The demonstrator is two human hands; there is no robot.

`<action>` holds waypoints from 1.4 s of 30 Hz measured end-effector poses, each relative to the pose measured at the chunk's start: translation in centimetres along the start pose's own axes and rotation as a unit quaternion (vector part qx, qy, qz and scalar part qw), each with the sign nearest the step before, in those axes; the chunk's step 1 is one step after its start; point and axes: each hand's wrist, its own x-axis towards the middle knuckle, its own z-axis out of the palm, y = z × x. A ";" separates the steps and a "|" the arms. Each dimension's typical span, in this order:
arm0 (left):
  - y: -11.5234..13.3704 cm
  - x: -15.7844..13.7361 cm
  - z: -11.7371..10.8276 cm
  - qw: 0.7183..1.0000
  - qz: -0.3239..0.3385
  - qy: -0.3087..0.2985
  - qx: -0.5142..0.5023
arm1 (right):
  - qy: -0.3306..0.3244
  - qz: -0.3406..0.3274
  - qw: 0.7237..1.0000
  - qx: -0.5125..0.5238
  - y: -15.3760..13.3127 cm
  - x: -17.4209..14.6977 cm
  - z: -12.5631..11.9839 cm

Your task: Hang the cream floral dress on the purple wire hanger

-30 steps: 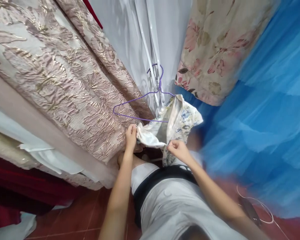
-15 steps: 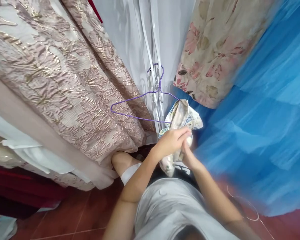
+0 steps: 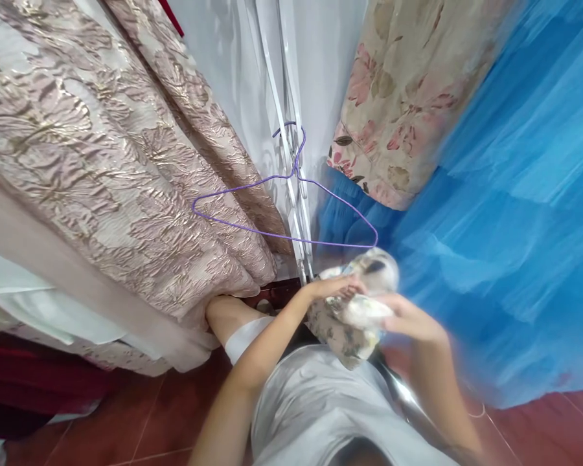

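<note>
A crumpled pale garment (image 3: 342, 333) with a blue-and-yellow floral pattern is in front of my body, partly blurred by motion. My left hand (image 3: 337, 287) grips its upper left part, fingers bent over the fabric. On the other side, my right hand (image 3: 411, 317) pinches a bunched white fold of it between thumb and fingers. Just above, a purple wire hanger (image 3: 252, 230) hangs from white straps (image 3: 284, 152). Its right corner is close to the garment's top; whether they touch I cannot tell.
Pink-and-gold textured dresses (image 3: 160, 155) hang at the left, above dark red cloth (image 3: 39, 375). A beige floral skirt (image 3: 393, 123) and a big blue tulle dress (image 3: 495, 246) hang at the right. Red tiles (image 3: 140, 414) cover the floor.
The garment has come off the hanger's right arm and moved down. My hands, formerly together, have spread apart, the right one moving to the right. The hanger's whole outline now shows.
</note>
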 end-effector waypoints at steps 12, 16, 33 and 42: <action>1.6 -11.5 -2.3 0.895 0.067 0.228 0.377 | 0.146 0.010 0.984 -0.101 -5.5 1.5 -5.4; 3.0 -14.7 -5.3 0.800 0.060 0.387 0.454 | 0.244 -0.018 0.968 -0.049 -5.6 3.5 -9.2; 9.4 -27.5 -13.7 0.665 -0.053 0.469 0.578 | 0.200 -0.090 0.965 -0.145 -5.7 16.0 -7.5; 10.7 -23.3 -17.5 0.560 0.046 0.655 0.505 | 0.182 -0.072 0.972 -0.129 -6.2 16.1 -7.1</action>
